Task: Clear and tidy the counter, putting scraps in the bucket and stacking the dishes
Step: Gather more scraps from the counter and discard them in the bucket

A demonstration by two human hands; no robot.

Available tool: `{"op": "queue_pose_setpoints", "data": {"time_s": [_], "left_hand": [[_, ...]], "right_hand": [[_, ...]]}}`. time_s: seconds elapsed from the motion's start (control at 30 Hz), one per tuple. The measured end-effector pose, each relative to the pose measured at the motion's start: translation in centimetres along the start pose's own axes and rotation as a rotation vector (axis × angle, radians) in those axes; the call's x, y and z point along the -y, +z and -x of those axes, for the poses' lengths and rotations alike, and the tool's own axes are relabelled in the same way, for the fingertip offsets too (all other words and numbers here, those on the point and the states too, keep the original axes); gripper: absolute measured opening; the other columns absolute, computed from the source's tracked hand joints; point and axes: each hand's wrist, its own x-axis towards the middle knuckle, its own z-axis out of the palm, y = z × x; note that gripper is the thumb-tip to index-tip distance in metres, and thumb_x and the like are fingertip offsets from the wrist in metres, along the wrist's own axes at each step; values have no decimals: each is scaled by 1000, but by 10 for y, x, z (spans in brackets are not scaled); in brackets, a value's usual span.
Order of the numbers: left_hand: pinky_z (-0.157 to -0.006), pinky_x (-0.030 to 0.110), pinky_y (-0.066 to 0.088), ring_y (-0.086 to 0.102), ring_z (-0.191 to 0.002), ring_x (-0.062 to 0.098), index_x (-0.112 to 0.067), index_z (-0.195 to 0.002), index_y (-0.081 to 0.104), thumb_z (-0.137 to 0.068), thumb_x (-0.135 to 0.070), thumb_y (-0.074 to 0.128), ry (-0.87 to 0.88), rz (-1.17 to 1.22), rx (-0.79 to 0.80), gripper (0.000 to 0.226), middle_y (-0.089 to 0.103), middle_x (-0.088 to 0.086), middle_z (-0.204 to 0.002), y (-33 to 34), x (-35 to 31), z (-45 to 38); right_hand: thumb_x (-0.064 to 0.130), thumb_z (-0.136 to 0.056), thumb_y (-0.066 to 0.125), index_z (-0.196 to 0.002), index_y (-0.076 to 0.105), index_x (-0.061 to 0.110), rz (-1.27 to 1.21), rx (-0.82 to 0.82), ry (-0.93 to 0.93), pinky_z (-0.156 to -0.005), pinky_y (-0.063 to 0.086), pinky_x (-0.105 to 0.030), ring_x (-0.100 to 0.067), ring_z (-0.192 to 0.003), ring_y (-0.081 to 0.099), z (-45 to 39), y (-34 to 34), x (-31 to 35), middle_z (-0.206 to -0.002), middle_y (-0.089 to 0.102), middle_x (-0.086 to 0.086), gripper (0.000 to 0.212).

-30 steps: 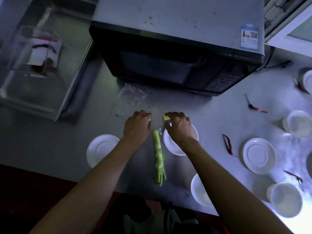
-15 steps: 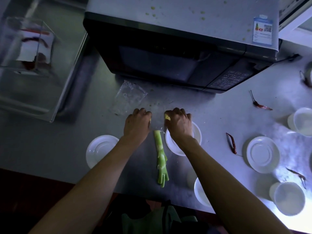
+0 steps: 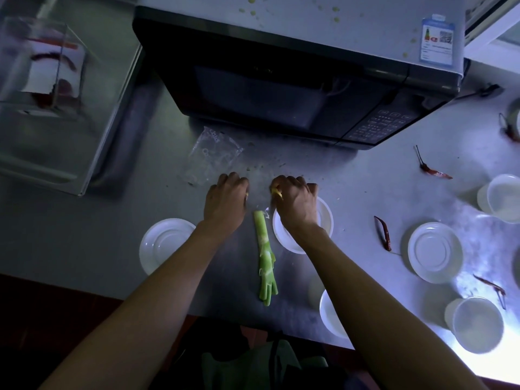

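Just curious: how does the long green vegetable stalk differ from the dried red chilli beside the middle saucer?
The long green vegetable stalk is pale green, thick and nearly straight; the dried red chilli is dark red, thin and slightly curved. The stalk is much longer. Both lie loose on the steel counter, untouched by either hand.

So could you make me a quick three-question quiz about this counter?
1. True or false: the green stalk lies between the two forearms.
2. What dark appliance stands behind the hands? A) microwave B) kettle C) toaster
3. Fill in: the right hand pinches a small ____ scrap.

Key: 1 true. 2 A, the microwave. 3 yellow.
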Motion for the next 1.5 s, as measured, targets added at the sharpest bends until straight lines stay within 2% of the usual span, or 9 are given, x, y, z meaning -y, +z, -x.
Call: {"op": "queue_pose_setpoints", "data": {"time_s": [0.13,0.27,0.37,0.6,0.77,0.93,1.13,1.37,1.5], "left_hand": [[-77,38,49,54,-101,25,-16,-106,61,-91,-14,59,-23,1,-6,16,63,4,-103,0,-1,2],[-76,40,47,53,-98,26,-15,-93,62,-89,-10,59,-49,22,-1,7,62,5,-98,1,0,4],[-73,40,46,53,-97,27,-15,-91,60,-88,-9,59,-49,43,-16,6,60,6,-96,3,-1,5],[-76,42,42,52,-102,32,-10,-105,61,-89,-6,57,-94,74,-29,17,63,12,-98,4,-9,6],[-75,41,41,50,-98,32,-11,-89,66,-89,-5,55,-97,44,-57,12,58,11,-98,3,-11,13],[-76,41,42,54,-94,32,-12,-91,66,-91,-10,58,-107,90,-90,9,65,9,-93,-2,-19,26],[-79,41,46,57,-95,31,-13,-94,67,-90,-15,61,-107,116,-132,8,68,8,-92,-17,-39,52],[-73,39,46,56,-92,27,-16,-94,66,-90,-16,62,-5,136,-172,6,69,2,-91,-31,-67,75],[-74,40,47,56,-90,25,-18,-91,67,-88,-16,63,73,140,-198,5,69,-1,-90,-36,-82,82]], "right_hand": [[16,-95,59,-107,71,20,-97,-57,-21,-91,32,-38,-25,-106,57,6,-6,-2,-107,72,2,17],[14,-94,61,-106,73,19,-174,-103,-28,-91,34,-38,-25,-105,59,15,-12,-3,-105,73,2,18],[13,-92,62,-104,73,19,-225,-121,-18,-91,35,-38,-24,-101,59,22,-14,-4,-100,74,2,17],[11,-92,60,-98,74,18,-265,-164,-11,-88,39,-39,-26,-95,62,38,-14,-12,-96,74,1,17],[8,-90,64,-96,75,17,-304,-203,-19,-86,42,-42,-26,-90,64,47,-15,-18,-92,74,2,15],[6,-87,64,-95,75,17,-342,-186,8,-87,44,-40,-25,-89,65,55,-16,-26,-90,74,2,18],[6,-90,61,-102,75,14,-351,-142,2,-91,43,-40,-28,-96,65,69,-30,-37,-100,75,-2,20],[5,-87,62,-100,74,12,-412,-180,-5,-84,51,-44,-29,-85,66,97,-51,-45,-94,75,-4,19],[7,-87,64,-101,73,13,-442,-210,30,-83,52,-44,-29,-85,66,116,-57,-50,-96,73,-4,18]]}}
